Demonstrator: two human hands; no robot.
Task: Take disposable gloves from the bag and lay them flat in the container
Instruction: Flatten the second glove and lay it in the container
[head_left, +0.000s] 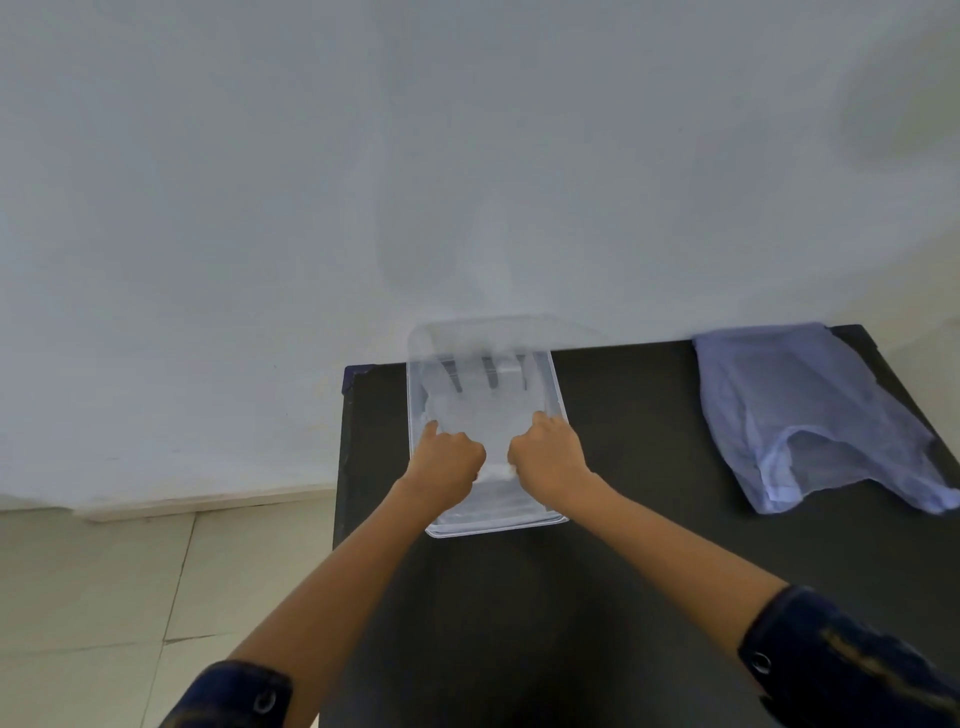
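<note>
A clear plastic container (557, 395) stands on the black table (649, 545), against the wall. Inside it lies a see-through disposable glove (480, 402), fingers pointing toward the wall, spread flat. My left hand (445, 462) and my right hand (548, 457) are both inside the container, fingers curled, pinching the glove's cuff edge at its left and right sides. The pale blue plastic bag (810, 415) lies flat at the table's far right, its mouth facing me.
A white wall rises right behind the table. Pale floor tiles (104, 597) and a skirting strip lie to the left, below the table's left edge. Dark blue sleeves cover both my upper forearms.
</note>
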